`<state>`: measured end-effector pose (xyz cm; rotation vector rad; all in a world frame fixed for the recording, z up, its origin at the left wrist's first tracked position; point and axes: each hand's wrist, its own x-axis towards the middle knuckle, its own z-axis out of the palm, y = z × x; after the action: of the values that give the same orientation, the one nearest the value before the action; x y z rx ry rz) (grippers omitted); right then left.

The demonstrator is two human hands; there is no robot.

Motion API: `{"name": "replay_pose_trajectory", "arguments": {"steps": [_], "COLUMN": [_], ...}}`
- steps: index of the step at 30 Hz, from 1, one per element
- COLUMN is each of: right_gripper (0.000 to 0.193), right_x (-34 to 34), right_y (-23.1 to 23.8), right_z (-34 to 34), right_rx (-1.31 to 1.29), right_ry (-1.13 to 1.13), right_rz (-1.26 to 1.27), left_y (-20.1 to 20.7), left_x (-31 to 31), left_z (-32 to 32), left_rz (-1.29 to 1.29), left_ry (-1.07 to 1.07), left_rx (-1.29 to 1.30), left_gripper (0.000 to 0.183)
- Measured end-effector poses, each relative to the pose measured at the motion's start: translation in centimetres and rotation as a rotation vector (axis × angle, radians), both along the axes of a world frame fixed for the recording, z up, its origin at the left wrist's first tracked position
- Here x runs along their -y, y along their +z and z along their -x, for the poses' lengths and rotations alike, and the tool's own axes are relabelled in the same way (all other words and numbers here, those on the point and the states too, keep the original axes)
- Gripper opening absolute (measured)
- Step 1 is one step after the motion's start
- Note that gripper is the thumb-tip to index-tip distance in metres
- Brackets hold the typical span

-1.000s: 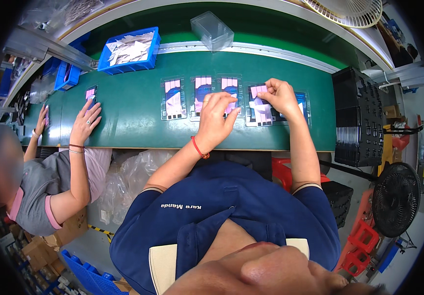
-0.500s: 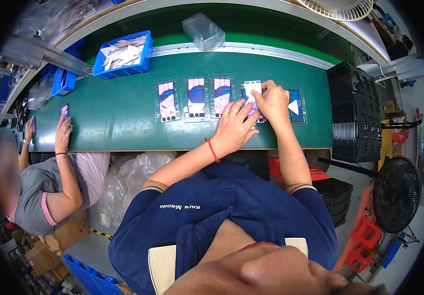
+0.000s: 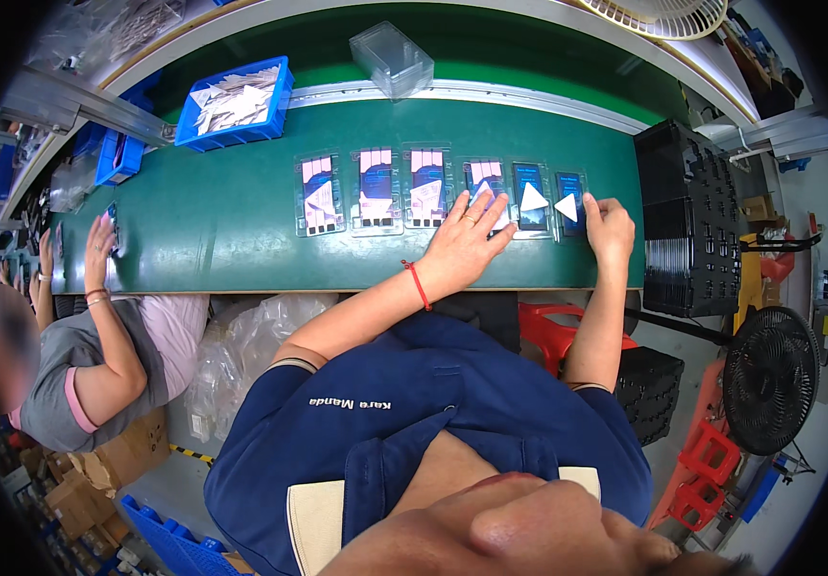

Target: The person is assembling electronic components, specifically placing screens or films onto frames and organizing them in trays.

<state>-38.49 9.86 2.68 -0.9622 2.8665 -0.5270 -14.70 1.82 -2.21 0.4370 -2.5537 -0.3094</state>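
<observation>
A row of flat dark rectangular panels in clear plastic trays lies before me. Several left ones, such as this panel (image 3: 376, 182), carry pink-striped pieces and pale triangles. My left hand (image 3: 467, 245) is open, fingers spread over the lower part of a pink-striped panel (image 3: 484, 175), partly hiding it. Right of it lies a dark blue panel (image 3: 527, 176) with a white triangular piece (image 3: 533, 199). My right hand (image 3: 612, 226) is closed, fingers curled at the right edge of the end panel (image 3: 572, 185), which bears another white triangle (image 3: 567, 207). Whatever its fingertips pinch is hidden.
A blue bin (image 3: 236, 106) of white paper pieces and a clear plastic box (image 3: 392, 60) stand at the back. Stacked black trays (image 3: 687, 221) border the table's right end. At left, a co-worker's hand (image 3: 99, 245) is over the green table (image 3: 212, 230).
My right hand has moved right, off the striped panel to the end panel, uncovering the dark blue one between. My left hand stays near the same panel. The co-worker's hand has shifted left.
</observation>
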Motion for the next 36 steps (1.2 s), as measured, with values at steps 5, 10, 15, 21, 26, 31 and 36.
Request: {"name": "replay_pose_trajectory", "arguments": {"steps": [5, 10, 15, 21, 26, 31, 36], "right_gripper": [0.042, 0.041, 0.042, 0.044, 0.041, 0.044, 0.042], "right_x": [0.2, 1.1, 2.2, 4.6, 7.2, 10.2, 12.2], "right_y": [-0.8, -1.0, -1.2, -1.9, -1.4, -0.7, -1.5], "right_z": [0.0, -1.2, -4.1, -8.5, -12.9, -17.5, -20.7], "right_rx": [0.069, 0.099, 0.153, 0.332, 0.543, 0.663, 0.835], "right_ry": [0.060, 0.124, 0.262, 0.311, 0.382, 0.461, 0.534], "right_rz": [0.067, 0.083, 0.134, 0.172, 0.253, 0.246, 0.257], "left_y": [-0.1, -0.1, 0.4, 0.9, 1.0, 1.6, 1.8], "left_x": [0.5, 1.4, 2.9, 5.2, 7.4, 9.0, 10.8], "left_z": [-0.8, -2.8, -6.8, -12.7, -17.8, -22.8, -27.3], "left_rz": [0.011, 0.001, -0.043, -0.066, -0.062, -0.057, -0.130], "left_ry": [-0.022, -0.011, 0.020, 0.018, 0.060, 0.154, 0.145], "left_rx": [0.106, 0.101, 0.078, 0.025, 0.041, 0.096, 0.046], "left_gripper": [0.038, 0.039, 0.041, 0.031, 0.036, 0.036, 0.039]}}
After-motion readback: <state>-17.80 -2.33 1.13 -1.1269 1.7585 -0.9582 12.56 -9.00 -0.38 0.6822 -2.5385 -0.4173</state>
